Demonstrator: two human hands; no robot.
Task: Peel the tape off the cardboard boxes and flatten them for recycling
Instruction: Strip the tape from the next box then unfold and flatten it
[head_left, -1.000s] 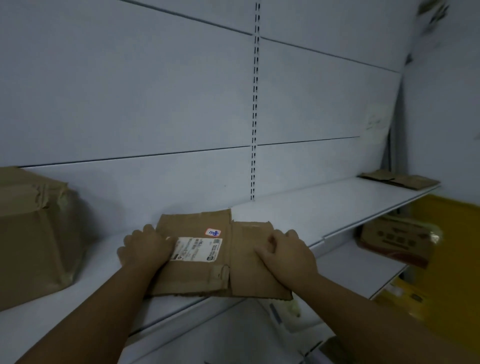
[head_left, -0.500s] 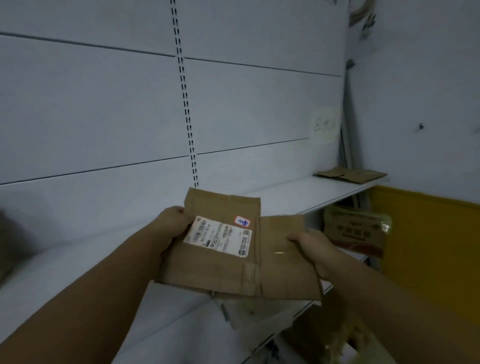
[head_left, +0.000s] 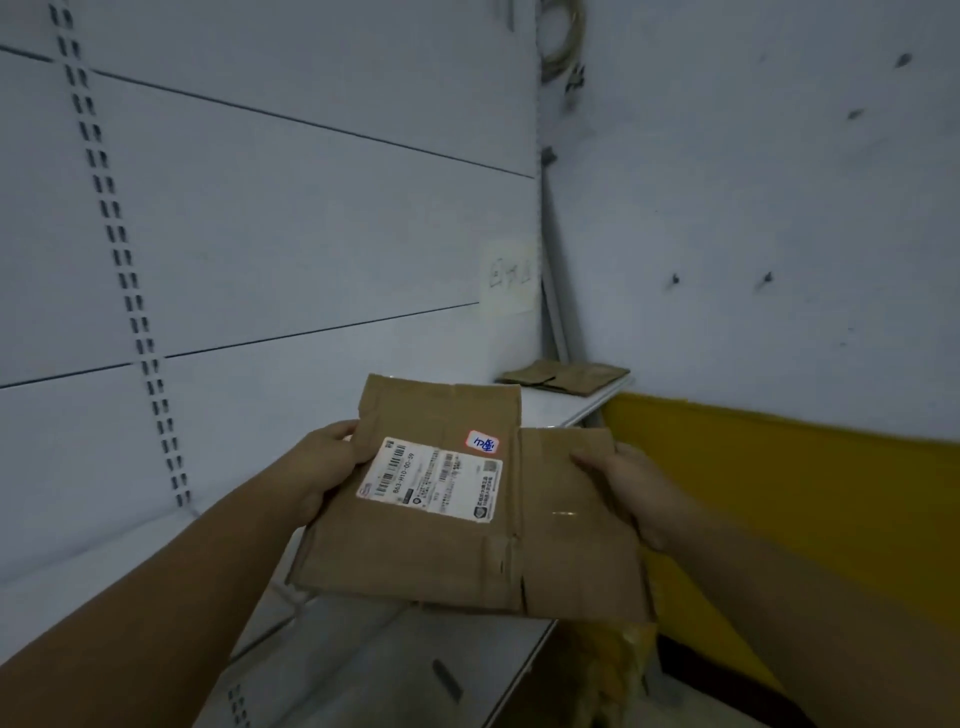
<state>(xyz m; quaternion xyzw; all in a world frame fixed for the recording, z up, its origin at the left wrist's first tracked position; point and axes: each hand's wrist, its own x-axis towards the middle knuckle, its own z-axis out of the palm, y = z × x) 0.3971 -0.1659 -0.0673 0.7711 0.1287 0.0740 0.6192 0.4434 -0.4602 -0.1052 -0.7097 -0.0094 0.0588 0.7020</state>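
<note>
A flattened brown cardboard box (head_left: 457, 551) with a white shipping label and a small red-edged sticker is held in the air in front of me, above the shelf edge. My left hand (head_left: 324, 467) grips its left edge, thumb on top. The right edge is gripped by my right hand (head_left: 631, 488), its thumb lying on the cardboard. A pile of flattened cardboard (head_left: 566, 375) lies at the far right end of the white shelf (head_left: 550, 402).
White slotted shelving panels fill the left and back. A lower white shelf (head_left: 415, 670) runs below the box. To the right is a white wall with a yellow lower band (head_left: 805, 499). Something yellow sits low, beneath the box.
Both hands lifted the flattened box off the shelf and carried it rightward. The view swung right, so the taped box at the left left the frame.
</note>
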